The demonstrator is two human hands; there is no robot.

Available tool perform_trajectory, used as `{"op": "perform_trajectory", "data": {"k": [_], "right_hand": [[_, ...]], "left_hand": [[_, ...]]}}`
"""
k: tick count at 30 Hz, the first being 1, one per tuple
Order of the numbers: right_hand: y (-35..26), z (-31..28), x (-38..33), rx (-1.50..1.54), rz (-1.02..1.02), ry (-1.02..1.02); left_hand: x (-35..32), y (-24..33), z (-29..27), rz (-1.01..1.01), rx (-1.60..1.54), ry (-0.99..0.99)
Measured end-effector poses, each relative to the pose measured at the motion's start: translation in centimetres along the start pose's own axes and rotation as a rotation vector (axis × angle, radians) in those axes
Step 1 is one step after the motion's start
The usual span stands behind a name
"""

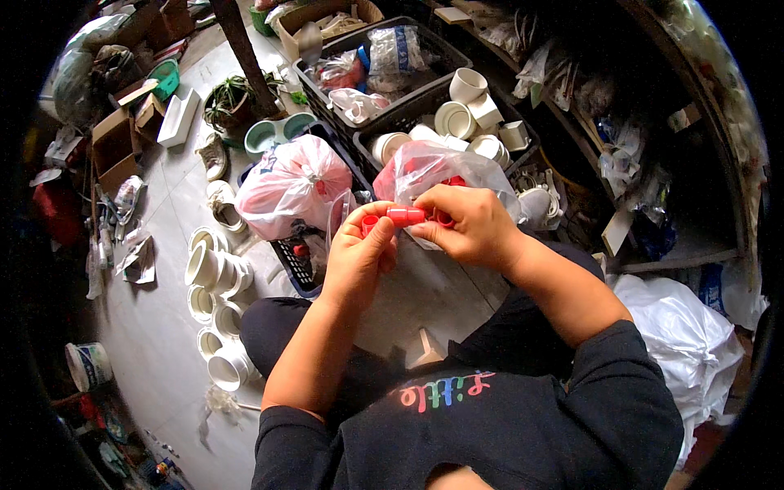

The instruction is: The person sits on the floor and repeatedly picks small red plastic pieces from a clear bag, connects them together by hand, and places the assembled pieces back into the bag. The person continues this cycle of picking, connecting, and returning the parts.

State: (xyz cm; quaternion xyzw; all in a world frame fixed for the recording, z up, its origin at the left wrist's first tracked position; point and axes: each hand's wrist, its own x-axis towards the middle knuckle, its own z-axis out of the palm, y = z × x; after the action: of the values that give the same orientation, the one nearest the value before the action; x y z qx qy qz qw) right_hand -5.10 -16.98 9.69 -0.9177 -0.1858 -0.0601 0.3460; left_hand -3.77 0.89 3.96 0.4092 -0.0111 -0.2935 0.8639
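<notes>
My left hand (359,249) and my right hand (474,220) meet in front of me, both closed. Between their fingertips lies a small red plastic cylinder (403,216), gripped from both sides. A second red piece, hollow like a cap (370,224), is tucked between the thumb and fingers of my left hand. More red plastic shows under the fingers of my right hand, mostly hidden. Just beyond the hands stands a clear plastic bag (482,170) with red pieces in it. To its left, a tied whitish bag (294,184) with reddish contents rests on a dark crate (296,273).
White pots (230,366) stand in stacks on the floor at my left. Further off, black crates (408,106) hold more white pots and bagged goods. White shoes (222,204) lie near a potted plant (229,102). A large white sack (674,343) sits at my right.
</notes>
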Motion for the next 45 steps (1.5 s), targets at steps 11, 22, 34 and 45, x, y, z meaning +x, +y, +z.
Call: {"op": "perform_trajectory", "data": {"k": [11, 22, 34, 45], "right_hand": [[2.5, 0.6, -0.3, -0.171, -0.159, 0.021], [2.5, 0.3, -1.4, 0.366, 0.376, -0.113], [5.2, 1.0, -1.8, 0.679, 0.925, -0.326], [7.5, -1.3, -0.9, 0.783, 0.968, -0.056]], "left_hand": [[1.8, -1.8, -0.3, -0.056, -0.057, 0.012], [1.9, -3.2, 0.1, 0.015, 0.097, -0.021], [3.0, -5.5, -1.1, -0.123, 0.098, 0.167], [2.6, -1.9, -0.5, -0.305, -0.234, 0.100]]}}
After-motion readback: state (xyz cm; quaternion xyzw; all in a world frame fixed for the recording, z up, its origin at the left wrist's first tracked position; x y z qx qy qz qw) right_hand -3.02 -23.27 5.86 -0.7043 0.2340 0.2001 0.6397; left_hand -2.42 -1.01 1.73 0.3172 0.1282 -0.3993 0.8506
